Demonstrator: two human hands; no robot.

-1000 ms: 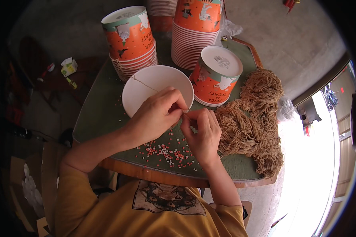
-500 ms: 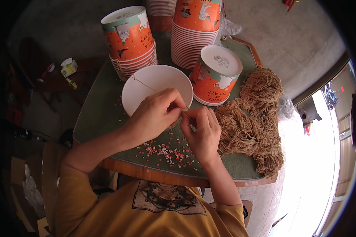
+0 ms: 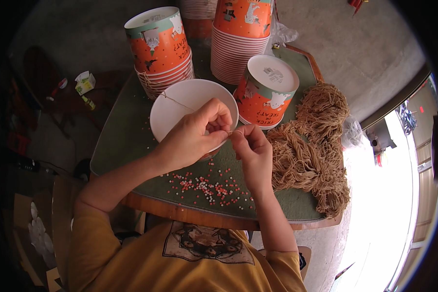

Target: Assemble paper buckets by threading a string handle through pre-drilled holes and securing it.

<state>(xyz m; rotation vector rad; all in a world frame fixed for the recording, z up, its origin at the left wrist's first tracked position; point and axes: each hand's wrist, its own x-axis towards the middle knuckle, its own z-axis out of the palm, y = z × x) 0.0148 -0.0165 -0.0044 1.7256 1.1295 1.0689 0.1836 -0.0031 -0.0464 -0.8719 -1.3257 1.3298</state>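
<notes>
An open paper bucket (image 3: 168, 119), white inside, stands upright on the table. A thin brown string (image 3: 176, 101) runs from its far left rim to beneath my left hand (image 3: 192, 134). Over the bucket's near right rim, my left hand pinches the string between thumb and forefinger, its other fingers curled. My right hand (image 3: 252, 153) pinches the string's end just beside the left fingertips; the detail between them is too small to make out. Small orange and white beads (image 3: 207, 189) lie scattered on the table below my hands.
Overturned orange bucket stacks stand at the back left (image 3: 158, 48), back middle (image 3: 241, 48) and right of the open bucket (image 3: 267, 92). Bundles of brown strings (image 3: 306, 160) cover the table's right side. The green tabletop (image 3: 124, 141) has a wooden edge (image 3: 180, 212).
My right hand has shifted slightly right and its fingers have turned at the string's end. The left fingers have lifted and spread a little, with thumb and forefinger still at the string.
</notes>
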